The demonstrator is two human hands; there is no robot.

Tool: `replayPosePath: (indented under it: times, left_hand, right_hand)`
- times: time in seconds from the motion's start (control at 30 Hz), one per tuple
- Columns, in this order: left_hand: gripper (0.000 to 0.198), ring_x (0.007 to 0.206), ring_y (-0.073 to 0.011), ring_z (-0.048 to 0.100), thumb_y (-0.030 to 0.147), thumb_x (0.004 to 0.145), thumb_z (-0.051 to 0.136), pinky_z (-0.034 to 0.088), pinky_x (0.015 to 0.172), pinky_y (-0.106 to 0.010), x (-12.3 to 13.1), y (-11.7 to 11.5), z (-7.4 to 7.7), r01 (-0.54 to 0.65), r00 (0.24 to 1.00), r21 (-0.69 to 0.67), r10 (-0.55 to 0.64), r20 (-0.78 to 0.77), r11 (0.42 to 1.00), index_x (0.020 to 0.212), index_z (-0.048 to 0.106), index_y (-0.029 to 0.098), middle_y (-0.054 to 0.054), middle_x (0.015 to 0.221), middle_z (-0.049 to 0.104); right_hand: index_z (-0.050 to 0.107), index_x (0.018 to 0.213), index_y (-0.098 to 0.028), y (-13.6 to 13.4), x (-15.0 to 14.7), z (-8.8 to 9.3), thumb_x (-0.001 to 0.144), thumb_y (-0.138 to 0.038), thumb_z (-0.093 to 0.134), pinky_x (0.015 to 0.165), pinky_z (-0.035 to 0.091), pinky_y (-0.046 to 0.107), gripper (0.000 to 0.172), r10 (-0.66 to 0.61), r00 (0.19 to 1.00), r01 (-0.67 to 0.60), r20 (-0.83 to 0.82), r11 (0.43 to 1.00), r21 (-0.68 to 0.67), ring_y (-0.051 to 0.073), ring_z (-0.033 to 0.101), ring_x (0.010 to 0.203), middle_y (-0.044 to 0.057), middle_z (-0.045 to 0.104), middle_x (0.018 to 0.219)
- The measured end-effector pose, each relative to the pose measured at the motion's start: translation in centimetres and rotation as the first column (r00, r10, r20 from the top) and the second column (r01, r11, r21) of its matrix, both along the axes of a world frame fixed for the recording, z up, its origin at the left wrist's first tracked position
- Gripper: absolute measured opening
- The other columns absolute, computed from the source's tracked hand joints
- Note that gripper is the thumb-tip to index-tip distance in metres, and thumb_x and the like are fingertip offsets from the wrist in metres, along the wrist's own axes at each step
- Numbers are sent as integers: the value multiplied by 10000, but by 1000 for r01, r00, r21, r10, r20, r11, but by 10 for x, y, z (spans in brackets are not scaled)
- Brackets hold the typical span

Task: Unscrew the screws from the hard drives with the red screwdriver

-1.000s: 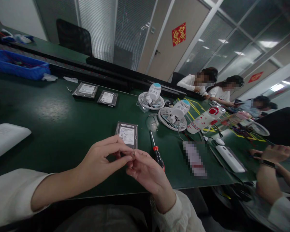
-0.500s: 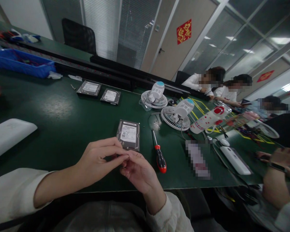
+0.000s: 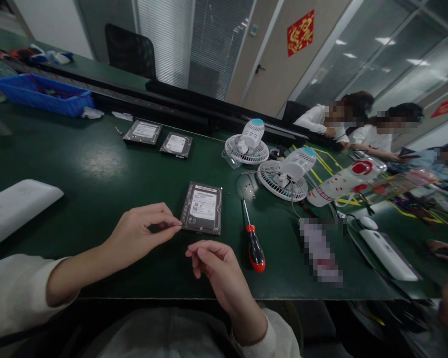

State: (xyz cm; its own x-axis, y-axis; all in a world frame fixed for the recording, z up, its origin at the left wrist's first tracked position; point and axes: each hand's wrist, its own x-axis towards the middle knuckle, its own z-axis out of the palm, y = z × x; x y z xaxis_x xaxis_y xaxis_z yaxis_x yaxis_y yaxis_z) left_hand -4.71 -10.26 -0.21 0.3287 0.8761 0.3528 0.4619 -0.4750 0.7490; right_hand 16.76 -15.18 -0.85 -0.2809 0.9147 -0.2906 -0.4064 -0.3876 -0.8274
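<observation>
My left hand (image 3: 140,233) hovers over the green table (image 3: 78,174), thumb and forefinger pinched together right at the near left corner of a hard drive (image 3: 203,207) lying label up. Whatever the pinch holds is too small to make out. My right hand (image 3: 214,263) is just below the drive, near the table's front edge, its fingers curled loosely inward and nothing visible in them. A red-and-black handled screwdriver (image 3: 254,238) lies to the right of the drive, its tip pointing away from me.
Two more hard drives (image 3: 143,132) (image 3: 176,144) lie farther back. Two small white fans (image 3: 246,144) (image 3: 287,174) lie face down at centre right. A blue bin (image 3: 41,92) stands far left, a white pad (image 3: 11,209) at left. Other people sit at right.
My hands were touching fingertip to fingertip; now they have come apart. The left hand moved up toward the drive's corner, the right dropped slightly toward me.
</observation>
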Motion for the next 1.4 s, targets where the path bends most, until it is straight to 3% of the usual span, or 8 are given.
replayPosePath:
  times: [0.2, 0.7, 1.13, 1.4]
  left_hand:
    - [175, 768, -138, 665, 340, 943, 672, 485, 665, -243, -5, 11, -11, -26, 991, -125, 9, -136, 992, 940, 830, 266, -1, 896, 728]
    - [190, 771, -152, 670, 388, 932, 682, 477, 665, -265, -2, 10, -15, -22, 998, -243, 8, -59, 970, 924, 838, 280, -8, 878, 716]
    - [194, 743, -144, 663, 388, 931, 679, 471, 625, -254, -3, 10, -14, -24, 998, -249, 8, -68, 968, 922, 839, 277, -6, 861, 712]
    - [192, 755, -125, 664, 331, 959, 648, 473, 647, -241, -4, 9, -15, -6, 989, -171, -20, -147, 985, 992, 835, 295, 3, 901, 715]
  right_hand:
    - [846, 838, -192, -3, 10, -6, 773, -321, 827, 542, 421, 196, 145, 7, 999, -5, -40, 999, 49, 62, 544, 587, 44, 764, 823]
    - [846, 822, -196, -5, 12, -8, 800, -248, 788, 545, 434, 176, 81, 30, 992, -23, -123, 998, 54, 53, 567, 594, 33, 752, 810]
    - [849, 837, -202, -6, 13, -11, 824, -248, 773, 543, 422, 177, 91, 27, 991, -18, -132, 997, 72, 51, 566, 591, 38, 745, 816]
    - [849, 835, -200, -6, 12, -9, 830, -252, 767, 547, 421, 189, 98, 29, 991, -20, -130, 997, 69, 61, 568, 601, 42, 741, 815]
